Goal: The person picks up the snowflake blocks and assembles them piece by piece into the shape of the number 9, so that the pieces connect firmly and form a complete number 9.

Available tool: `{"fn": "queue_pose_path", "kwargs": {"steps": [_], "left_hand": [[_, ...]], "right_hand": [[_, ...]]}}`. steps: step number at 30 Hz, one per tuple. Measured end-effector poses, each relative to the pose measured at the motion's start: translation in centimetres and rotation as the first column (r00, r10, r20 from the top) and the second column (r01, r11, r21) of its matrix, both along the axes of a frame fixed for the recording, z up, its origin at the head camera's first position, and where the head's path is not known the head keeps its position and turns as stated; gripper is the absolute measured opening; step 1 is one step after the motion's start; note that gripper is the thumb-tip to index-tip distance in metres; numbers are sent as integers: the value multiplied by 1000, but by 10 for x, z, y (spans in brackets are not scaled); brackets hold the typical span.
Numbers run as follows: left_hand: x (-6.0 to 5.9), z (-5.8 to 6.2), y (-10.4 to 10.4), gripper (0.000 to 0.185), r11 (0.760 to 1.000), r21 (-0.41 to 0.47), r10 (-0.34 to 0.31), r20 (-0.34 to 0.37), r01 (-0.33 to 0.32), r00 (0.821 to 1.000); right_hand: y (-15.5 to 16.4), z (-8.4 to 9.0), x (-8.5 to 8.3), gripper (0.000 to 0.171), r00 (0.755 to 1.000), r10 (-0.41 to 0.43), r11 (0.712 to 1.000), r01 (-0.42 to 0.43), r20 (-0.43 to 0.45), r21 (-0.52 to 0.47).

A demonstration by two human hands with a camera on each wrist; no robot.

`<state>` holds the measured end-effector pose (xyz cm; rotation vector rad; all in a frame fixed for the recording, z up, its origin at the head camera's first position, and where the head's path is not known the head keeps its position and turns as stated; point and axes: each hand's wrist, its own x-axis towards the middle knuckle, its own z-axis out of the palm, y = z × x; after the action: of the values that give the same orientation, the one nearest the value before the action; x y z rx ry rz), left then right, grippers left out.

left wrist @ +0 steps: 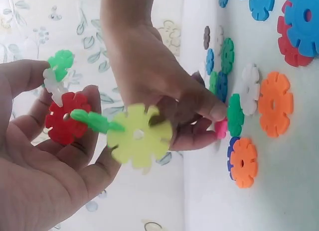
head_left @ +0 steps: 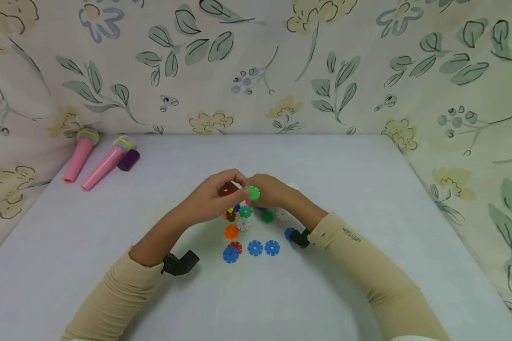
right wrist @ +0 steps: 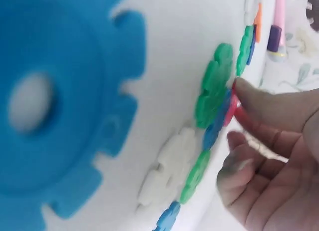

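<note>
My left hand (head_left: 206,201) holds a joined string of notched plastic discs up above the table, its thumb and a finger at the light green disc (left wrist: 62,64). A white disc (left wrist: 53,86), a red disc (left wrist: 61,131), a green disc (left wrist: 92,121) and a yellow disc (left wrist: 142,151) follow along the string. Low among the loose discs, my right hand (head_left: 269,189) pinches a pink disc (right wrist: 231,110) between thumb and finger. Beside that pink disc lie a blue disc (right wrist: 215,126) and a green disc (right wrist: 215,86).
More loose discs lie around the hands, among them an orange disc (head_left: 231,231) and two blue ones, with a blue disc (head_left: 231,255) overlapping a red one nearer me. Two pink toy microphones (head_left: 104,166) and a dark purple piece (head_left: 129,160) lie at the back left. Flowered cloth (head_left: 256,66) hangs behind.
</note>
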<state>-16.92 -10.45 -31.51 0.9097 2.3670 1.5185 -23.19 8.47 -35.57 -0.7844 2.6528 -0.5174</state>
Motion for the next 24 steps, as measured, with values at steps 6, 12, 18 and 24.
{"fn": "queue_pose_path", "kwargs": {"steps": [6,12,18,24], "left_hand": [[1,0,2,13,999,13,36,5,-37,999],[-1,-2,3,14,998,54,31,2,-31,1000],[-2,-2,5,19,996,66,54,-30,-52,998],[3,-2,8,20,995,68,81,-37,-78,996]], "right_hand": [[6,1,5,27,997,-72,997,72,-8,-30],[36,13,22,12,984,-142,919,171,105,-356],[65,29,47,20,955,-129,697,279,267,-661],[84,38,62,29,909,-97,615,375,405,-694]]}}
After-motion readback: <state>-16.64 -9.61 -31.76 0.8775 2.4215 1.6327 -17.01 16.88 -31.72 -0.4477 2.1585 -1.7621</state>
